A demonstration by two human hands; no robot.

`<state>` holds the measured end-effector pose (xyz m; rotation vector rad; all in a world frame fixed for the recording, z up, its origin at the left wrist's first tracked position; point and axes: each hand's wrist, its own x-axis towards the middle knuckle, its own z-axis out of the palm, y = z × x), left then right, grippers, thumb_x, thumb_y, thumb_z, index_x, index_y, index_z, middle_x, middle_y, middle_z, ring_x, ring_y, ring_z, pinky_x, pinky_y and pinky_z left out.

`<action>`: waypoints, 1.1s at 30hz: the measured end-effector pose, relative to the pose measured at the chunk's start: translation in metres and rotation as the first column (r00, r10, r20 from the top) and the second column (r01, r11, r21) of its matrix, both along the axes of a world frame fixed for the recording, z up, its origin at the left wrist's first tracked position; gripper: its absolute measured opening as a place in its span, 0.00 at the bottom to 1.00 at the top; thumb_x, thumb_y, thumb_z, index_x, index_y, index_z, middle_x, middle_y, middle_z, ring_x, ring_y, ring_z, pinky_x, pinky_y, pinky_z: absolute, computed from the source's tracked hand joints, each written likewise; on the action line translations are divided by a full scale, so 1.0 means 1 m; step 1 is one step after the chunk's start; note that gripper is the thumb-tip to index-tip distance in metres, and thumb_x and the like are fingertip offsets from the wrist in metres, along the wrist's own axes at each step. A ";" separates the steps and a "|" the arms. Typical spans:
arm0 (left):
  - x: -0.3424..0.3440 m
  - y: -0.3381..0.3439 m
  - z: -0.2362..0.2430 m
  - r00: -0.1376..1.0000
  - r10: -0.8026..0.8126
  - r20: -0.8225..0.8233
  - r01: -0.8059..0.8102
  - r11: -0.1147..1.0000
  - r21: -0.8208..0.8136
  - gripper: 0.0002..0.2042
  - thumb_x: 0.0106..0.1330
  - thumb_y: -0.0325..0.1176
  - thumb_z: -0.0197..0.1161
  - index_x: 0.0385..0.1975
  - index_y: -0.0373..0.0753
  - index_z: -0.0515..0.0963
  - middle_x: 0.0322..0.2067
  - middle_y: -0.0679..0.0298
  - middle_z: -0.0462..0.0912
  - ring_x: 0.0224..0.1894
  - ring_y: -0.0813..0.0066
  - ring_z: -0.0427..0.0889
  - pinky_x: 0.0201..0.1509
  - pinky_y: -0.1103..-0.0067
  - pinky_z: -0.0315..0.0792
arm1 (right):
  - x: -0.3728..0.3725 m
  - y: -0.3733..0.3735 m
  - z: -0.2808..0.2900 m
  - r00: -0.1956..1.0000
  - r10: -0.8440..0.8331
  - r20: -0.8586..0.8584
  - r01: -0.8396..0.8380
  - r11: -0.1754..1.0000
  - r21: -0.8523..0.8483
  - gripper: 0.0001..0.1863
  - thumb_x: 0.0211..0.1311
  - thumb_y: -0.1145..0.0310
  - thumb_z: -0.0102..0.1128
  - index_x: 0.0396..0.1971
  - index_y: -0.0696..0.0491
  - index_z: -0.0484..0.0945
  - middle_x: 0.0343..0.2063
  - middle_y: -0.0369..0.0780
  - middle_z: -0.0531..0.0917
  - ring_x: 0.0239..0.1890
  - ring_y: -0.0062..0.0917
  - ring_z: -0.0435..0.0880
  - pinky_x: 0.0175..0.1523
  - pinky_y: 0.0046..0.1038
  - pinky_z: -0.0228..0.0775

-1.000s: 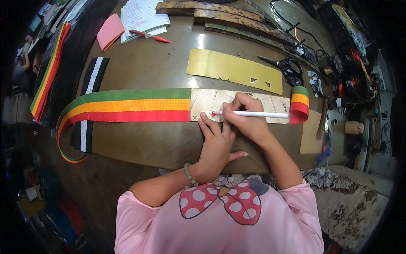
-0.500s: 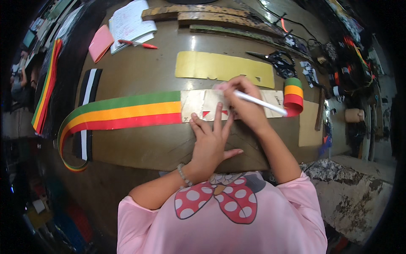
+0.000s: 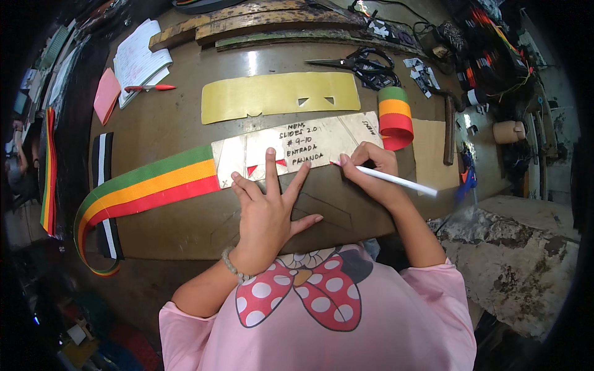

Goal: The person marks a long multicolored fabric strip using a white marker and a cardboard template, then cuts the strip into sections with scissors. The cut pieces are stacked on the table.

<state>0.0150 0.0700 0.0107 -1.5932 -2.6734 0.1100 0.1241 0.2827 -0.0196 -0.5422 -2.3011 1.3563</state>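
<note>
A cream card template with handwriting and red-showing cutouts lies on a green, yellow and red webbing strap, which loops at the left and ends in a roll at the right. My left hand rests with fingers spread on the template’s left half. My right hand grips a white pen, its tip at the template’s lower edge, right of my left hand. A yellow template lies just above. At the left, a black and white strap passes under the striped webbing.
The table holds a notebook, red pen, pink folded sheet, wooden bars, black scissors and a dark rod. Spools and cords crowd the right. A person’s arm shows at far left.
My right hand and pen have moved down and right from the cutouts, uncovering the handwriting. My left hand’s fingers are more widely spread. The camera’s view has shifted and turned slightly.
</note>
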 end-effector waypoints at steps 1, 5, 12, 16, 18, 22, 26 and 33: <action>0.000 0.001 0.001 1.000 0.004 0.002 -0.004 1.000 -0.002 0.47 0.47 0.76 0.59 0.71 0.66 0.60 0.71 0.46 0.56 0.47 0.21 0.74 0.53 0.47 0.72 | -0.002 -0.002 0.002 1.000 0.011 -0.006 -0.010 0.999 0.040 0.16 0.54 0.71 0.72 0.15 0.54 0.72 0.17 0.37 0.77 0.21 0.18 0.74 0.27 0.23 0.62; 0.001 0.004 0.004 1.000 0.018 0.015 -0.017 1.000 -0.011 0.45 0.48 0.76 0.59 0.70 0.70 0.61 0.71 0.46 0.56 0.47 0.21 0.73 0.53 0.47 0.72 | -0.008 -0.008 0.006 0.988 0.110 -0.107 -0.066 0.935 0.347 0.16 0.53 0.71 0.72 0.15 0.54 0.72 0.16 0.38 0.74 0.21 0.24 0.74 0.27 0.26 0.62; 0.000 0.013 0.006 0.999 -0.042 0.017 0.040 0.993 0.114 0.38 0.55 0.70 0.59 0.64 0.60 0.69 0.62 0.35 0.65 0.50 0.27 0.70 0.60 0.47 0.63 | 0.004 0.009 0.005 0.996 -0.058 -0.070 0.053 0.996 -0.068 0.15 0.57 0.75 0.69 0.18 0.56 0.70 0.19 0.38 0.81 0.23 0.16 0.79 0.31 0.21 0.70; 0.001 0.040 0.001 0.998 -0.066 -0.023 0.067 0.997 0.040 0.22 0.67 0.53 0.55 0.57 0.52 0.71 0.45 0.31 0.77 0.50 0.34 0.74 0.62 0.48 0.61 | 0.009 0.007 0.001 0.997 -0.050 -0.067 0.051 0.998 0.020 0.15 0.55 0.73 0.70 0.18 0.56 0.71 0.18 0.39 0.78 0.21 0.20 0.76 0.29 0.23 0.67; 0.005 0.060 -0.003 0.993 -0.045 -0.114 0.026 0.986 -0.163 0.17 0.70 0.43 0.53 0.56 0.51 0.69 0.39 0.32 0.81 0.49 0.37 0.77 0.61 0.48 0.63 | 0.008 0.005 -0.001 0.999 -0.032 -0.044 0.037 0.990 0.133 0.15 0.55 0.72 0.69 0.17 0.56 0.70 0.17 0.39 0.75 0.21 0.22 0.74 0.28 0.25 0.65; 0.011 0.086 -0.003 0.971 -0.022 -0.237 -0.053 0.951 -0.303 0.25 0.71 0.34 0.49 0.67 0.55 0.56 0.38 0.30 0.81 0.41 0.36 0.83 0.48 0.49 0.73 | 0.004 0.010 0.003 0.997 0.075 -0.005 -0.072 0.978 0.196 0.15 0.53 0.72 0.69 0.16 0.56 0.71 0.17 0.39 0.73 0.20 0.22 0.72 0.27 0.26 0.62; 0.013 0.092 0.003 0.943 -0.059 -0.327 -0.066 0.930 -0.361 0.36 0.70 0.33 0.50 0.75 0.62 0.40 0.37 0.31 0.82 0.40 0.37 0.85 0.43 0.54 0.77 | 0.003 0.029 0.015 0.952 -0.284 -0.111 0.215 0.884 -0.416 0.13 0.64 0.72 0.65 0.23 0.54 0.71 0.21 0.31 0.77 0.24 0.11 0.72 0.28 0.18 0.63; 0.014 0.095 0.005 0.933 -0.096 -0.348 -0.063 0.906 -0.418 0.42 0.70 0.29 0.50 0.75 0.66 0.32 0.35 0.33 0.83 0.36 0.42 0.86 0.40 0.55 0.78 | 0.002 0.046 0.020 0.909 -0.410 -0.073 0.396 0.905 -0.159 0.09 0.63 0.69 0.67 0.33 0.58 0.76 0.24 0.33 0.78 0.27 0.09 0.74 0.32 0.13 0.65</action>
